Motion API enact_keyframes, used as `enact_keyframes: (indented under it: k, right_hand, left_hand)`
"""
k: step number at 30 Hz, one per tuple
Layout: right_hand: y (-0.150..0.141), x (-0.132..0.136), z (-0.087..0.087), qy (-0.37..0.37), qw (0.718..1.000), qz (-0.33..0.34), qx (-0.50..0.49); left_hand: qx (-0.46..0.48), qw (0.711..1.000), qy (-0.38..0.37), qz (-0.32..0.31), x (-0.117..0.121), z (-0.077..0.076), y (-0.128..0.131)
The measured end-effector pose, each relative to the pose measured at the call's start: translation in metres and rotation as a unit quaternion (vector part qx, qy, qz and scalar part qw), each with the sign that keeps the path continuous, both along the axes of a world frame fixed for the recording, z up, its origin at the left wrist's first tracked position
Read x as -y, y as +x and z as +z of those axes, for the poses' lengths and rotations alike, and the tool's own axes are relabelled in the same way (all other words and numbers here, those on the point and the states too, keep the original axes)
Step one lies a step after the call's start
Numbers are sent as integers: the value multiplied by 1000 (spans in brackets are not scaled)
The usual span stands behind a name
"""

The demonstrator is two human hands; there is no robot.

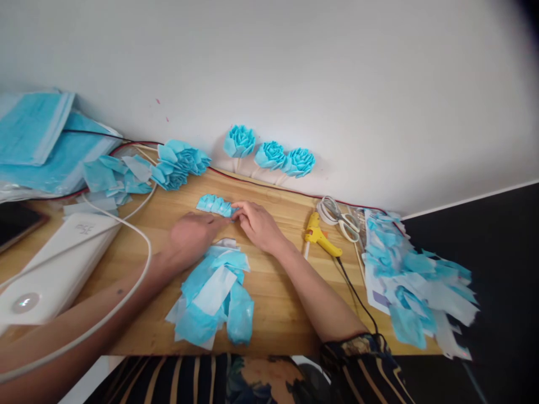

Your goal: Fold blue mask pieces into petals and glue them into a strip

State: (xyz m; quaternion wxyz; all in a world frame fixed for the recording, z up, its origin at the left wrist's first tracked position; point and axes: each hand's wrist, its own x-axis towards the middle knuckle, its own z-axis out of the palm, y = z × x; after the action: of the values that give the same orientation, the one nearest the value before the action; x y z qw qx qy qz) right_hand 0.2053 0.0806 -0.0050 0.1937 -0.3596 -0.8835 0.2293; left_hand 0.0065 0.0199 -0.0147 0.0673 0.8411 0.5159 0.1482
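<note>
My left hand [191, 234] and my right hand [257, 223] meet at the middle of the wooden table [278, 314]. Both pinch the right end of a small folded strip of blue material [214, 205] that lies flat on the wood. The fingers of each hand are closed on it. Just in front of my hands lies a loose pile of cut blue and white pieces [217, 297]. Three finished blue flowers on sticks [269, 154] lean against the wall behind the strip.
A yellow glue gun [320, 238] with a black cord and scissors [337, 216] lie right of my hands. Scraps [412, 275] cover the right table edge. At left are another blue flower [181, 163], stacked blue sheets [46, 140], a white device [54, 264] and a white cable [138, 235].
</note>
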Motion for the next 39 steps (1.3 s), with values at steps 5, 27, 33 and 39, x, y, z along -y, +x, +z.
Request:
enact_keyframes:
  k: [5, 27, 33, 39]
  right_hand:
    - [8, -8, 1, -21, 1000, -8, -13]
    - [-10, -22, -1, 15, 1000, 9, -4]
    - [-16, -21, 2, 18, 999, 20, 29]
    - [9, -24, 17, -91, 980, -75, -159]
  left_hand:
    - [-92, 996, -10, 6, -1, 2, 3]
    - [-74, 997, -21, 27, -5, -7, 1]
    - [-85, 995, -32, 30, -4, -1, 3]
    - [121, 989, -17, 80, -3, -11, -6]
